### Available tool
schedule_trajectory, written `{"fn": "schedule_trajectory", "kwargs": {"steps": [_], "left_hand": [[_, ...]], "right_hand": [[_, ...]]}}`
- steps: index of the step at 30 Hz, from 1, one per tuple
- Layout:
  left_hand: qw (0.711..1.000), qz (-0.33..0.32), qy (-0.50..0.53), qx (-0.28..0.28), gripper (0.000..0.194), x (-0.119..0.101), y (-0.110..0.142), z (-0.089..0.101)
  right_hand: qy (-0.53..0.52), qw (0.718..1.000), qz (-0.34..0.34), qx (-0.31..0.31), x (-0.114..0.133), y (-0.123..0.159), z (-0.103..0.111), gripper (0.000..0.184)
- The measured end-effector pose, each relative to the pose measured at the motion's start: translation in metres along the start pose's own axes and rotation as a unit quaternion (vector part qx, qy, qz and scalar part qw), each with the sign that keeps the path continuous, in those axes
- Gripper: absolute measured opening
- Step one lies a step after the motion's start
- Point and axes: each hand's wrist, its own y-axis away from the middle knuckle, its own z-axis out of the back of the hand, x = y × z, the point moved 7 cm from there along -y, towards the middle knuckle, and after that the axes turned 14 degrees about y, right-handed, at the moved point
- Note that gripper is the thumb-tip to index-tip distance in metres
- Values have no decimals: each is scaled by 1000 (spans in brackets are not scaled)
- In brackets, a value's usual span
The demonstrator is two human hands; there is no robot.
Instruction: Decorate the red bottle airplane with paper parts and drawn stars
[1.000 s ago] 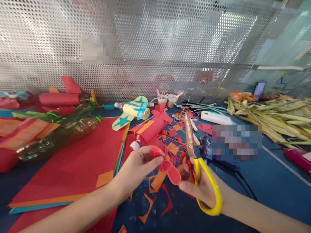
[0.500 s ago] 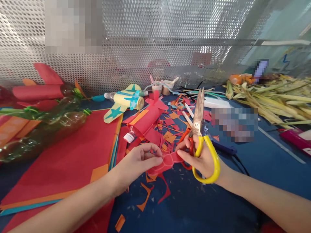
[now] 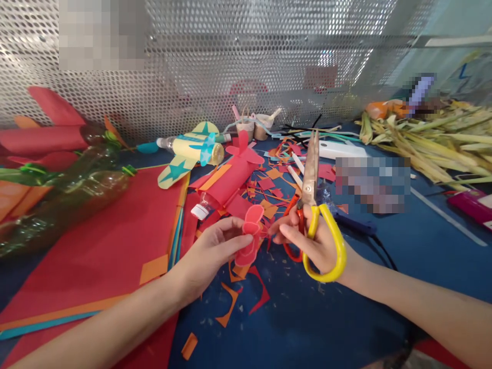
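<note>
Pinched between the thumb and fingers of my left hand (image 3: 221, 246) is a red paper cutout (image 3: 251, 236) with rounded lobes and pale outlines. My right hand (image 3: 313, 241) carries yellow-handled scissors (image 3: 334, 251), their worn blades together and pointing up and away from me. Its fingertips are close to the cutout's right side; whether they touch it I cannot tell. Beyond the hands lies a bottle plane (image 3: 230, 187) wrapped in red paper, with a white cap. Red-handled scissors (image 3: 294, 251) lie behind my right fingers, partly hidden.
Red and orange paper scraps (image 3: 269, 192) cover the middle of the blue table (image 3: 307, 323). On the left are stacked paper sheets (image 3: 96, 241) and clear bottles (image 3: 77, 210). A yellow starred bottle plane (image 3: 196, 151), two small cups (image 3: 263, 125) and dried husks (image 3: 434, 143) stand or lie farther back.
The red cutout has turned from lying sideways to standing more upright in my left hand. My right fingers have let go of its right end and drawn slightly left.
</note>
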Motion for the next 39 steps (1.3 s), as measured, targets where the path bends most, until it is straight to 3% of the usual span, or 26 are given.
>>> {"fn": "schedule_trajectory", "kwargs": {"steps": [9, 15, 20, 29, 33, 39], "left_hand": [[998, -51, 29, 5, 17, 1, 0, 1], [999, -49, -15, 17, 21, 1, 1, -3], [998, -38, -15, 37, 24, 4, -1, -5], [999, -47, -13, 5, 18, 4, 0, 0], [998, -40, -47, 7, 19, 3, 1, 1], [990, -26, -118, 74, 18, 5, 4, -11]], "right_hand": [[-11, 997, -22, 67, -5, 8, -16, 45], [8, 996, -48, 75, -3, 12, -20, 33], [-11, 996, -43, 82, 0, 11, -22, 35], [-57, 995, -27, 75, -5, 11, -25, 33], [-16, 997, -40, 64, -2, 10, -19, 30], [33, 996, -55, 60, 3, 10, -12, 28]]}}
